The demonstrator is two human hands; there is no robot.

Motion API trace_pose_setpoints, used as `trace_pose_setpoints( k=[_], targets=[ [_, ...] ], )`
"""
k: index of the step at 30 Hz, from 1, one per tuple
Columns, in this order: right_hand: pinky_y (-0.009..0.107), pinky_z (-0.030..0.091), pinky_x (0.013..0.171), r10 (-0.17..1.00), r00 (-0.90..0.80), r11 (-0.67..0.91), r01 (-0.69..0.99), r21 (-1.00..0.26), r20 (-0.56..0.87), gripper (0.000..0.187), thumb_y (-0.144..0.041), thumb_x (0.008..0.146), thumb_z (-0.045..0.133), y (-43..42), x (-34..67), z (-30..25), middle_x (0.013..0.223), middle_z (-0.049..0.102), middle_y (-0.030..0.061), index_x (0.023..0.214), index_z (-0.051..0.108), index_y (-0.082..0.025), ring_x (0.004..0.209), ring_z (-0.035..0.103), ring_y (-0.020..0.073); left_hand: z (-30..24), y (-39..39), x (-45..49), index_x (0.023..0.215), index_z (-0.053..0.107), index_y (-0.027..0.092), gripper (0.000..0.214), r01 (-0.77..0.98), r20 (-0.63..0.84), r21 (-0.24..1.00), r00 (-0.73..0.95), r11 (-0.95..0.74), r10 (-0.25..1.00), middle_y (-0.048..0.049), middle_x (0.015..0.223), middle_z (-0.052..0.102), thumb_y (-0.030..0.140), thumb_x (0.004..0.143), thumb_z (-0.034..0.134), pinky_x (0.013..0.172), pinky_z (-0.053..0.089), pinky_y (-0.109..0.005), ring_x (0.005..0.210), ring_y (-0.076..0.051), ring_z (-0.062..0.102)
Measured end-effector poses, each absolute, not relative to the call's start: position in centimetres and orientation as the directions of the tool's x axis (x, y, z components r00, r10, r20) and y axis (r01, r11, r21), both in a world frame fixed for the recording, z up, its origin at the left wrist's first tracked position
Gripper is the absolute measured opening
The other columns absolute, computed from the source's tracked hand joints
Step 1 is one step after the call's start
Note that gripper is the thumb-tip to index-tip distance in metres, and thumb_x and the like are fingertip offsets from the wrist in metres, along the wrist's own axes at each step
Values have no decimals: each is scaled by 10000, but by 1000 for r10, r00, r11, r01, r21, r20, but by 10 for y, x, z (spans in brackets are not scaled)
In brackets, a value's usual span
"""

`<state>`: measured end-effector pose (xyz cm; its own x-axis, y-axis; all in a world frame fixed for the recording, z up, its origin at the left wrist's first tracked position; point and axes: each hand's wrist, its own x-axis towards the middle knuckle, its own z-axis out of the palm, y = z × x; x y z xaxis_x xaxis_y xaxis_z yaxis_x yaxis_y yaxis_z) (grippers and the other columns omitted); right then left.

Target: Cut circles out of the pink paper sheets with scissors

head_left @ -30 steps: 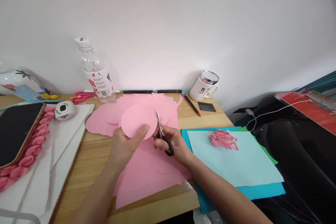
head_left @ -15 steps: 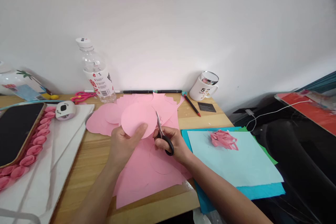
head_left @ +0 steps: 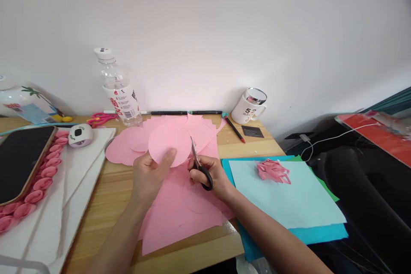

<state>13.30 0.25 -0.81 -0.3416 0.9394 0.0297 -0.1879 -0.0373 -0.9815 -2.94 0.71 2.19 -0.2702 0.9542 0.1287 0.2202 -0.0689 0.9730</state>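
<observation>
A round piece of pink paper (head_left: 167, 141) is pinched in my left hand (head_left: 150, 175), thumb on top and fingers beneath. My right hand (head_left: 213, 175) grips black-handled scissors (head_left: 205, 175), whose blades point up along the paper circle's right edge. Whether the blades touch the paper, I cannot tell. Under both hands lie pink paper sheets (head_left: 186, 222) with faint curved lines drawn on them. To the left of the circle, several cut pink rounds (head_left: 120, 147) overlap on the table.
A plastic bottle (head_left: 120, 90) and a white mug (head_left: 249, 107) stand by the wall, with pens (head_left: 170, 113) between them. At right, crumpled pink paper (head_left: 272, 171) rests on light blue sheets (head_left: 282, 205). A phone (head_left: 25, 158) lies at left beside pink paper rolls (head_left: 41, 184).
My left hand has shifted slightly to the left, its thumb moving a little left and up on the paper circle. My right hand and the scissors have barely moved.
</observation>
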Motion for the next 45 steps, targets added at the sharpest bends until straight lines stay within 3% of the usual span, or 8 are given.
trace_pose_setpoints(
  k=[3, 8, 15, 26, 38, 45],
  targets=[
    [210, 344, 456, 939, -343, -35, -194, -980, 35, 239, -317, 707, 746, 3, 133, -9, 495, 495, -47, 667, 572, -158, 450, 470, 89, 21, 7, -31, 689, 696, 159, 295, 260, 180, 959, -266, -109, 947, -42, 769, 739, 449, 712, 644, 640, 515, -276, 774, -216, 666],
    [226, 349, 489, 946, -324, -61, -191, -980, 4, 289, -363, 669, 779, 4, 134, -9, 553, 522, -38, 768, 598, -161, 487, 470, 98, 21, 7, -31, 736, 696, 161, 312, 392, 228, 912, -233, -124, 945, -35, 718, 711, 461, 730, 612, 574, 492, -270, 680, -196, 645],
    [246, 324, 556, 954, -299, -27, -217, -976, 40, 382, -423, 616, 815, 7, 135, -7, 633, 475, -36, 735, 554, -170, 595, 457, 113, 26, 6, -28, 861, 711, 171, 302, 374, 261, 907, -141, -192, 955, -70, 981, 707, 427, 736, 609, 713, 523, -297, 832, -213, 657],
    [248, 318, 531, 951, -304, -2, -194, -981, 58, 379, -462, 661, 776, 6, 136, -6, 612, 454, -41, 742, 544, -174, 554, 444, 104, 24, 6, -28, 739, 702, 179, 243, 365, 285, 905, -139, -218, 948, -45, 859, 696, 409, 727, 624, 680, 521, -293, 781, -202, 651],
    [246, 372, 481, 957, -286, 2, -143, -990, 44, 382, -522, 677, 726, 5, 135, -5, 543, 515, -35, 735, 565, -181, 495, 457, 104, 23, 5, -29, 857, 715, 193, 287, 347, 263, 919, -183, -188, 947, -49, 909, 719, 442, 745, 625, 726, 515, -298, 853, -219, 656],
    [241, 403, 493, 957, -288, -22, -159, -987, 25, 314, -445, 684, 729, 5, 135, -5, 511, 500, -53, 726, 575, -175, 492, 508, 109, 21, 6, -30, 784, 723, 202, 239, 327, 291, 919, -184, -221, 939, -42, 921, 723, 420, 757, 629, 763, 509, -291, 904, -216, 651]
  ],
)
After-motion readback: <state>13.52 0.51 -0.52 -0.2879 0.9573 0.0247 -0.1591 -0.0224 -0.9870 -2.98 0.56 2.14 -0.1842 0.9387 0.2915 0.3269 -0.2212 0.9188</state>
